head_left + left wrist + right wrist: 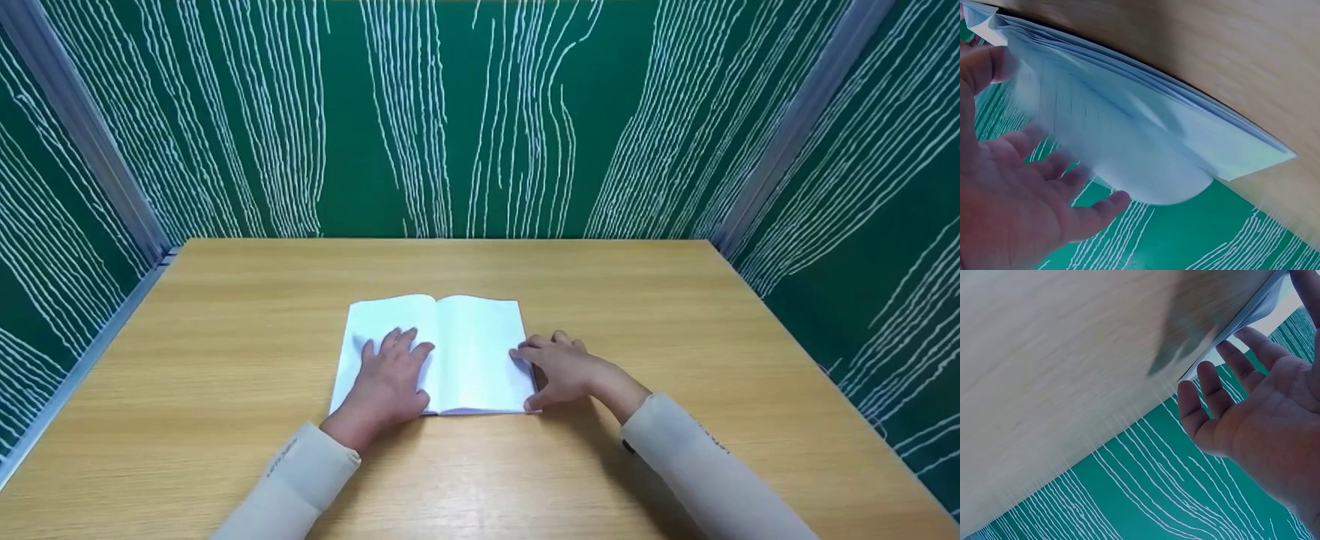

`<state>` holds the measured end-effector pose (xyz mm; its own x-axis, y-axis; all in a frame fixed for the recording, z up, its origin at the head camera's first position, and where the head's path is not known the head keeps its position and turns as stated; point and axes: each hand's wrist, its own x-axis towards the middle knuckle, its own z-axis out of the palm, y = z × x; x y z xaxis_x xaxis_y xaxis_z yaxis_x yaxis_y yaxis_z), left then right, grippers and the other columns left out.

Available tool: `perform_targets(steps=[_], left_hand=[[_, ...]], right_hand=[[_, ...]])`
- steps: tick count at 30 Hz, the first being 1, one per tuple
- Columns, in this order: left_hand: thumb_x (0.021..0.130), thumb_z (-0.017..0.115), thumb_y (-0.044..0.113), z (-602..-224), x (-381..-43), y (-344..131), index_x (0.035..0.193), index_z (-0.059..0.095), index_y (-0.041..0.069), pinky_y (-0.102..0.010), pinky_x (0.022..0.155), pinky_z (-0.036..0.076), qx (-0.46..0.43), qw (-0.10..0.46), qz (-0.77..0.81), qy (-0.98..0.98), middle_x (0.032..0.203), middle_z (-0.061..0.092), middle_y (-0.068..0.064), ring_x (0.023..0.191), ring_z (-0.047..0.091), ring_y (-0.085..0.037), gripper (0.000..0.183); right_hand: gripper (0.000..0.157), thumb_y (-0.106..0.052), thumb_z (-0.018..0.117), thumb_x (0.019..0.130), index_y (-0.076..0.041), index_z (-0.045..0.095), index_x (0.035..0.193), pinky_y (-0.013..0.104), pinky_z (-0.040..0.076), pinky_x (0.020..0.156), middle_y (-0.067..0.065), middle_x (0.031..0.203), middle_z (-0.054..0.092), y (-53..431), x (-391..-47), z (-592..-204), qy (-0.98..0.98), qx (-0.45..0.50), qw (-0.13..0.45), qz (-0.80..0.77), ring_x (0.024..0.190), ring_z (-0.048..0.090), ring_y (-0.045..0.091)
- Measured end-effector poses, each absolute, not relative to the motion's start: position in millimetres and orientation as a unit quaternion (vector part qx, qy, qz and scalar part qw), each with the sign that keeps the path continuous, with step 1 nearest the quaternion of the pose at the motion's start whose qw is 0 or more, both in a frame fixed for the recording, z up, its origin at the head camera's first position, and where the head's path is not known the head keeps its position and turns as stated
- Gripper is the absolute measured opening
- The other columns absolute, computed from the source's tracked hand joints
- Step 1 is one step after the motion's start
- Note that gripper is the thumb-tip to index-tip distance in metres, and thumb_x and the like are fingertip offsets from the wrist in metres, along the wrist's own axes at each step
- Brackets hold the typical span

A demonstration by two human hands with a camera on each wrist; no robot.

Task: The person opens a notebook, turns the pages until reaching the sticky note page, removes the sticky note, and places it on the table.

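While the left hand (390, 381) lies over the left page of a book (476, 352), its fingers are spread well apart and reach toward the central fold, with nothing gripped between them. At the book's right edge, the right hand (566, 370) stands with thumb and fingers wide of each other: the thumb is at the near corner, a fingertip is at the page edge farther up, and the other fingers are loosely bent beside it. Whether any leaf is caught between them, I cannot tell.

Both pages of the book look white, bowing up on either side of the fold, and in the left wrist view its leaves show as a layered stack. It lies around the middle of the wood-grained table (465, 480). Pale sleeves (697, 465) cover both forearms. Beyond the table rise green panels (360, 180) with wavy white lines, joined at the back corners by grey posts (802, 120).
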<state>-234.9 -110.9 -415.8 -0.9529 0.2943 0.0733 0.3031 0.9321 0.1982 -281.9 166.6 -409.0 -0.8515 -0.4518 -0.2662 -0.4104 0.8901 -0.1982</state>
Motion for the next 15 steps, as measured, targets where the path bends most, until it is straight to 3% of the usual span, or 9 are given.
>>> perform_targets(steps=[5, 9, 15], left_hand=[[0.081, 0.06, 0.023, -417.1, -234.3, -112.3, 0.132, 0.053, 0.016, -0.062, 0.107, 0.027, -0.151, -0.001, -0.112, -0.982, 0.143, 0.046, -0.014, 0.136, 0.034, -0.037, 0.052], [0.084, 0.058, 0.02, -416.8, -234.3, -112.2, 0.13, 0.054, 0.012, -0.052, 0.097, 0.039, -0.165, -0.016, -0.115, -0.979, 0.132, 0.052, -0.011, 0.121, 0.044, -0.031, 0.048], [0.088, 0.056, 0.025, -417.4, -237.2, -109.4, 0.127, 0.055, 0.008, -0.047, 0.09, 0.047, -0.182, -0.021, -0.141, -0.973, 0.116, 0.059, -0.008, 0.101, 0.055, -0.025, 0.042]], right_hand=[[0.084, -0.044, 0.081, 0.072, -0.025, 0.044, 0.145, 0.056, 0.029, 0.101, 0.007, 0.152, 0.038, 167.3, -282.4, -408.9, 0.954, -0.251, 0.15, -0.07, 0.123, 0.035, 0.031], [0.084, -0.042, 0.081, 0.074, -0.021, 0.043, 0.146, 0.056, 0.03, 0.099, 0.009, 0.151, 0.039, 167.6, -282.7, -408.7, 0.952, -0.257, 0.15, -0.069, 0.121, 0.035, 0.032], [0.076, -0.038, 0.079, 0.078, -0.02, 0.046, 0.144, 0.055, 0.031, 0.097, 0.01, 0.147, 0.043, 165.8, -281.9, -409.0, 0.953, -0.258, 0.14, -0.074, 0.119, 0.036, 0.032]])
